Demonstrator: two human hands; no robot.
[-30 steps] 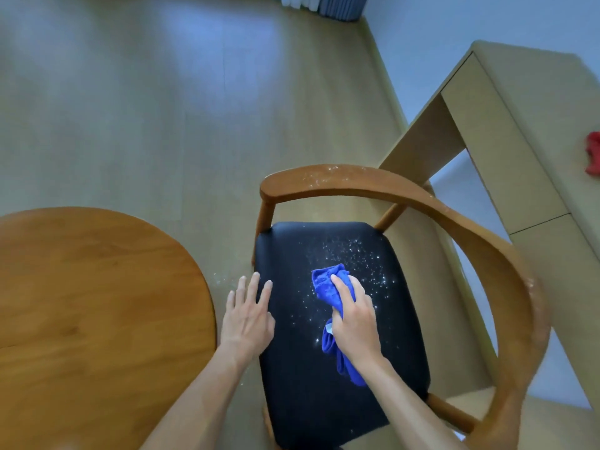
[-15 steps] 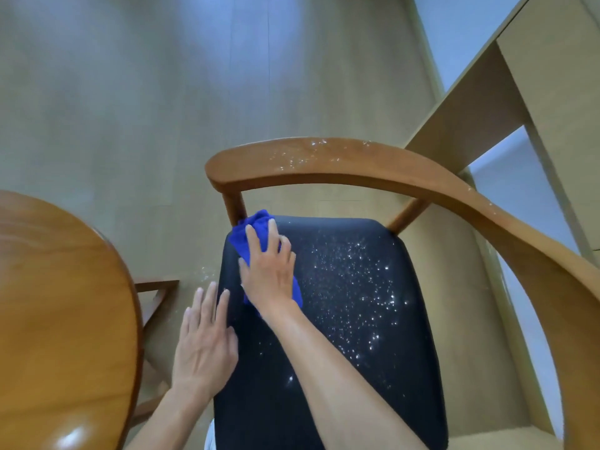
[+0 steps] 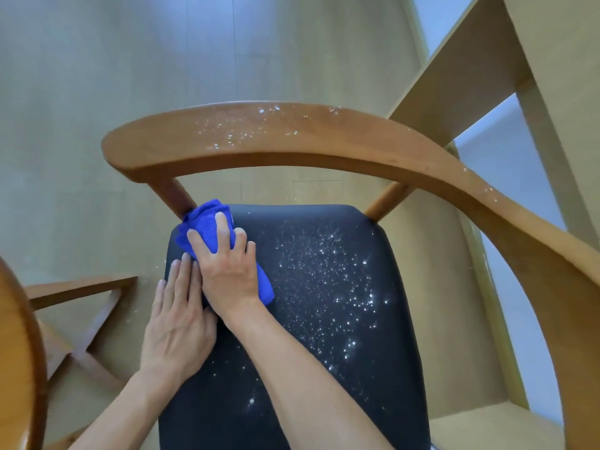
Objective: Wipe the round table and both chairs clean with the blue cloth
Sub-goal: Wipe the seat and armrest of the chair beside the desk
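A wooden armchair with a curved back rail (image 3: 292,138) and a black seat (image 3: 324,319) fills the view. White specks cover the seat's middle and right side and dot the rail. My right hand (image 3: 227,264) presses the bunched blue cloth (image 3: 207,222) onto the seat's far left corner, its fingers curled over the cloth. Beside it, my left hand (image 3: 178,323) lies flat on the seat's left edge with fingers straight. Only a sliver of the round wooden table (image 3: 16,352) shows at the left edge.
A light wooden desk (image 3: 535,76) stands close behind the chair at the right. The table's wooden base bars (image 3: 81,293) lie on the pale floor at the left. A few specks lie on the floor by the seat's left edge.
My right hand swept the cloth from the seat's middle to its far left corner. My left hand stayed on the seat's left edge. The camera moved closer and lower over the chair.
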